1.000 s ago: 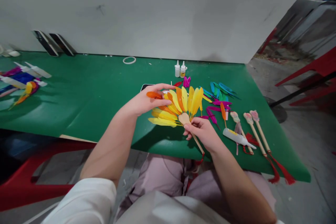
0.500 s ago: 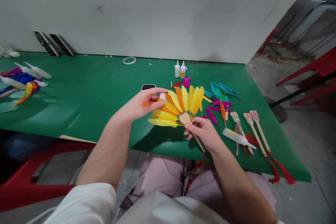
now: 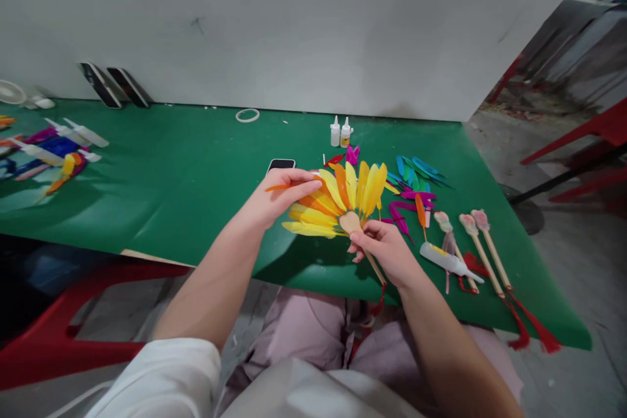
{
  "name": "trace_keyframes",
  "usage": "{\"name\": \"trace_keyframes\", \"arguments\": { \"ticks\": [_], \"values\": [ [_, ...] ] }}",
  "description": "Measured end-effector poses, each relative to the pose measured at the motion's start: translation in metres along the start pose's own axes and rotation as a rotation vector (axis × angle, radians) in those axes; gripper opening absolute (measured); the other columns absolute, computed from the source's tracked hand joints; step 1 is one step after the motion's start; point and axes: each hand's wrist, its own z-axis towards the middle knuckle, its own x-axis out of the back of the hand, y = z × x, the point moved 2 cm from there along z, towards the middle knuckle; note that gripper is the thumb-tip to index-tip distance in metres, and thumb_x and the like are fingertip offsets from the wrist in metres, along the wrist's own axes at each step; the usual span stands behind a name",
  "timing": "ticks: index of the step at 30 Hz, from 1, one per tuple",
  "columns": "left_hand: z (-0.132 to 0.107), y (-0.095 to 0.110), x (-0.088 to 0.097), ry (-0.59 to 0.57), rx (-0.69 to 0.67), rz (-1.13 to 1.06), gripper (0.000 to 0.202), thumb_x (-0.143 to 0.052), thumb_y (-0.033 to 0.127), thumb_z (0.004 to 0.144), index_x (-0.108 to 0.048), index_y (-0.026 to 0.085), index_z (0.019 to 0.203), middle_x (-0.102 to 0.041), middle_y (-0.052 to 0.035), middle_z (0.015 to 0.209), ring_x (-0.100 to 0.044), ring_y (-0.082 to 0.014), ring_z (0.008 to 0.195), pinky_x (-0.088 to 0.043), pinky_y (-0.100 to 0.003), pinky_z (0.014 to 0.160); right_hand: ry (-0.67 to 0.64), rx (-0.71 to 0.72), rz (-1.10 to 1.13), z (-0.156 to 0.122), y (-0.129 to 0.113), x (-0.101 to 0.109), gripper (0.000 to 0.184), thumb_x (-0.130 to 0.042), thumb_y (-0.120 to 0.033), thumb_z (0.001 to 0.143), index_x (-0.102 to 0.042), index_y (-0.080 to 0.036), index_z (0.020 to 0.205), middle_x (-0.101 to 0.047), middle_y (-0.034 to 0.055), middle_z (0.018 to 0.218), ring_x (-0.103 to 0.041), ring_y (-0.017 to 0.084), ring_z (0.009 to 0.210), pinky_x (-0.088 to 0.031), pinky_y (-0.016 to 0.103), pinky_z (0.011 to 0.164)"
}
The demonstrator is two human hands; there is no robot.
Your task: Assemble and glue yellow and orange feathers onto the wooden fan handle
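Observation:
My right hand (image 3: 386, 248) grips the wooden handle of a feather fan (image 3: 351, 222), held above the near table edge. Yellow and orange feathers spread out from the fan's pale wooden head, and a red tassel (image 3: 379, 298) hangs from the handle's lower end. At the fan's left side, my left hand (image 3: 281, 196) has its thumb and fingers pinched together. An orange feather (image 3: 277, 188) sticks out leftward from this pinch; its other end is hidden by the fingers, which overlap the fan's feathers.
On the green table (image 3: 196, 176), a glue bottle (image 3: 448, 261) lies beside several tasselled sticks (image 3: 482, 251). Purple feathers (image 3: 401, 215) and blue feathers (image 3: 426, 168) are loose behind. Two small bottles (image 3: 340, 132) stand near the wall; a phone (image 3: 281, 164) lies behind my left hand.
My left hand has moved slightly right, closer over the fan's feathers, with the orange feather still in it. The right hand keeps its hold, and the whole view has shifted a little.

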Motion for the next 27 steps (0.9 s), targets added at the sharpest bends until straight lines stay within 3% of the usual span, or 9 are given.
{"name": "trace_keyframes", "arguments": {
  "ticks": [9,14,21,27],
  "values": [
    [-0.006,-0.005,-0.002,0.061,0.058,-0.086,0.03,-0.069,0.039,0.068,-0.069,0.014,0.084,-0.071,-0.0053,0.08,-0.064,-0.0152,0.069,-0.051,-0.024,0.064,-0.001,0.029,-0.012,0.002,0.0,0.004,0.027,-0.071,-0.039,0.065,-0.058,-0.015,0.062,-0.064,-0.0004,0.056,-0.054,0.007,0.042,-0.05,0.022,0.046],
    [-0.001,-0.011,0.001,0.124,0.074,-0.22,0.041,-0.06,0.048,0.075,-0.066,0.015,0.099,-0.071,-0.0075,0.085,-0.066,-0.016,0.069,-0.052,-0.024,0.061,0.011,0.027,0.019,0.001,-0.002,0.002,0.029,-0.073,-0.04,0.062,-0.056,-0.016,0.059,-0.064,-0.0007,0.053,-0.053,0.007,0.04,-0.049,0.022,0.044],
    [-0.002,-0.013,-0.012,-0.015,0.101,-0.333,0.049,-0.07,0.032,0.068,-0.058,0.018,0.113,-0.071,-0.0071,0.089,-0.068,-0.0181,0.071,-0.054,-0.028,0.066,0.038,0.036,0.002,0.003,0.001,0.002,0.029,-0.072,-0.04,0.062,-0.055,-0.016,0.06,-0.064,-0.0004,0.054,-0.053,0.007,0.04,-0.049,0.022,0.045],
    [-0.002,-0.013,-0.017,-0.029,0.048,-0.262,0.049,-0.073,0.028,0.065,-0.058,0.019,0.111,-0.071,-0.006,0.09,-0.068,-0.0201,0.077,-0.054,-0.03,0.069,0.029,0.052,-0.024,0.005,0.005,0.006,0.028,-0.071,-0.04,0.065,-0.056,-0.016,0.062,-0.065,0.0001,0.056,-0.053,0.008,0.042,-0.049,0.022,0.046]
  ]
}}
